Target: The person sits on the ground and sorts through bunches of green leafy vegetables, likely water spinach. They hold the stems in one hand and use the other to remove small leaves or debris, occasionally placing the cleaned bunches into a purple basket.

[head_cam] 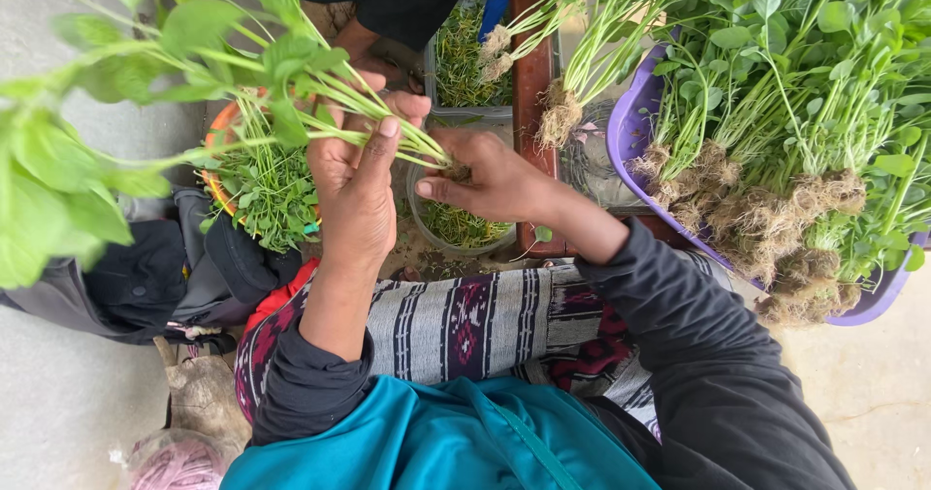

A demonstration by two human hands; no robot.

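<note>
1. The left hand (354, 175) is wrapped around a bunch of leafy green stalks (194, 53), fingers (373, 155) closed over the stems, so the leaves fan out up and to the left while the cut-off ends point toward the other hand. Looks like that grip keeps the stems lined up in 1 bundle.
2. The right hand (490, 175) sits right at the root end of the bunch, fingers narrowed to a pinch on the root tip (454, 170). I'd say the roots are held over the containers so scraps drop straight down.
3. Directly under the hands is a clear round bowl (465, 233) with green trimmings in it, and another clear tub (465, 63) of greens sits further out.
4. An orange-rimmed basket (225, 126) of picked leaves is just beside the left hand, handy for dropping the good stuff.
5. On the right, a purple tub (630, 126) is heaped with unpicked plants, their muddy roots (776, 228) facing the person, easy to grab.
6. A patterned cloth (485, 320) covers the lap.
</note>
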